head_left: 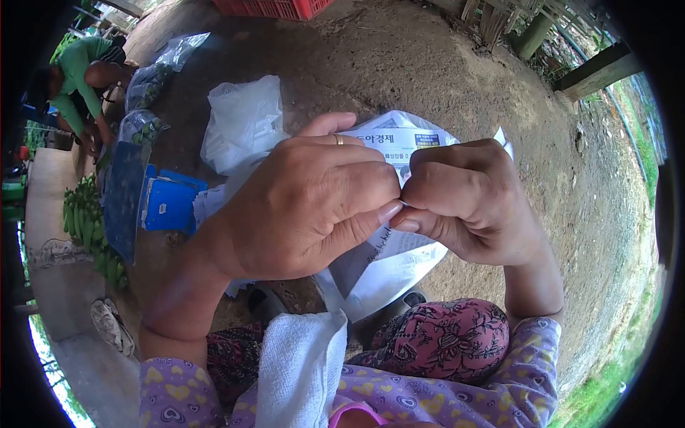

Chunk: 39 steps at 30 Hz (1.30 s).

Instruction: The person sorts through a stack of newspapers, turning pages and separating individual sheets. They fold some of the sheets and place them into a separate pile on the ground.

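Observation:
My left hand (314,203) and my right hand (474,196) meet in front of my chest, each closed in a pinch of thumb and curled index finger. Whatever lies between the fingertips is too small and too covered to make out. Just beyond and below them is a printed newspaper sheet (428,139), partly hidden by my hands. White plastic (403,278) shows below it, along with some handwriting. Over my lap hangs a white towel (300,364).
A crumpled white plastic bag (244,121) lies on the dirt ground beside a blue scale (168,203). At left, another person in a green top (82,64) crouches near filled clear bags (146,85) and green produce (89,217). A red crate (275,7) stands far back.

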### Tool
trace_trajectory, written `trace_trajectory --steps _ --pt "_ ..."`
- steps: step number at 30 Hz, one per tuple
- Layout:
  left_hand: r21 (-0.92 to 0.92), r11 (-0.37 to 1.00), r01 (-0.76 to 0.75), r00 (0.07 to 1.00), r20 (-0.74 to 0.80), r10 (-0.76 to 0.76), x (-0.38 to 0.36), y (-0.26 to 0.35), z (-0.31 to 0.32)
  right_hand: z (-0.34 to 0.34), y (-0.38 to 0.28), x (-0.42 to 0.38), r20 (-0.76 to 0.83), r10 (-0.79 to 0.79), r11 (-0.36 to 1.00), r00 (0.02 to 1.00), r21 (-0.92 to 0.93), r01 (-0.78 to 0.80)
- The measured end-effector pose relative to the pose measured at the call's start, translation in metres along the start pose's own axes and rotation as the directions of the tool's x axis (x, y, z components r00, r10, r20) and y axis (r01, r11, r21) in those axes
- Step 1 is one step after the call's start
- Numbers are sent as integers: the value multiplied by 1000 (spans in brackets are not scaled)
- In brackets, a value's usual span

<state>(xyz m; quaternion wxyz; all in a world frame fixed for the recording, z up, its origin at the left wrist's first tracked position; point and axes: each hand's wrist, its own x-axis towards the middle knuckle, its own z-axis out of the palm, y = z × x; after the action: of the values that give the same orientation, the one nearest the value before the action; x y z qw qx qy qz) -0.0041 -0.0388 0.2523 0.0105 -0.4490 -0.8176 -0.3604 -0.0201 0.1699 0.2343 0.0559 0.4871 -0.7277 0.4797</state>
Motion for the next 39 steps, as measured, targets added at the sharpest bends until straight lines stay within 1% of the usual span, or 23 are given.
trace_trajectory --steps 2,6,9,11,12,14,15,17,18,21,22,25,26,27,28,29,30,32,33,34,36,38,39 --pt "-81 996 29 1000 11 -28 0 2 0 3 1 -2 -45 -23 1000 999 20 24" --pt "-248 964 96 995 38 -90 -2 1 5 2 -3 -4 -5 13 999 1000 42 -13" --pt "-342 938 63 996 -45 -83 -5 -4 12 4 -4 -7 -31 -2 1000 1000 17 2" --pt "-307 946 106 988 -71 -134 -5 -1 12 6 -2 -8 -66 -10 1000 998 17 11" --pt "-289 948 130 983 -85 -161 -5 1 11 4 0 -6 -36 14 999 999 38 -13" --pt "-254 940 227 972 -1 -235 -4 3 4 -3 6 -3 27 59 995 998 79 -61" --pt "-234 933 274 961 39 -272 -4 3 2 -7 11 -5 95 114 987 989 98 -123" --pt "-258 919 297 952 3 -306 -5 1 0 -17 23 -15 230 216 960 949 124 -249" --pt "-270 912 308 946 -14 -324 -6 0 -1 -21 31 -21 234 217 972 948 35 -231" --pt "-234 945 229 971 -6 -237 -12 -11 -5 -23 34 -31 197 204 978 959 -4 -208" --pt "-207 966 157 985 -33 -168 -13 -16 -2 -24 29 -28 159 175 985 972 -24 -174" --pt "-220 923 317 948 64 -311 -7 -11 -19 -28 33 -24 63 180 958 982 -239 -160" --pt "-211 904 372 928 87 -361 -4 -11 -23 -33 35 -19 7 119 907 993 -408 -106" --pt "-214 898 385 921 27 -388 -3 -13 -24 -38 36 -11 -82 18 814 996 -578 -63" --pt "-215 893 395 911 -34 -411 -1 -14 -24 -44 37 -1 -148 -101 683 984 -730 -40" --pt "-217 888 406 896 -97 -433 1 -18 -27 -47 34 3 -190 -174 624 966 -781 -41" --pt "-111 900 421 874 -214 -435 3 -26 -30 -50 31 8 -230 -246 561 942 -826 -55" --pt "-518 734 440 732 -266 -627 5 -37 -35 -47 21 8 -316 -272 645 909 -761 -72" --pt "-691 605 396 650 -254 -716 5 -43 -37 -41 18 5 -322 -226 742 919 -669 -51" --pt "-751 559 351 628 -253 -736 3 -53 -38 -33 15 1 -320 -180 825 930 -564 -35" --pt "-853 458 249 588 -242 -772 -7 -75 -38 -11 13 -6 -226 -103 896 969 -445 -8" --pt "-901 384 201 542 -225 -810 -8 -83 -32 16 7 -6 -171 1 919 985 -389 -69" --pt "-922 347 173 520 -214 -827 -8 -85 -29 26 4 -4 -199 76 931 977 -338 -141"
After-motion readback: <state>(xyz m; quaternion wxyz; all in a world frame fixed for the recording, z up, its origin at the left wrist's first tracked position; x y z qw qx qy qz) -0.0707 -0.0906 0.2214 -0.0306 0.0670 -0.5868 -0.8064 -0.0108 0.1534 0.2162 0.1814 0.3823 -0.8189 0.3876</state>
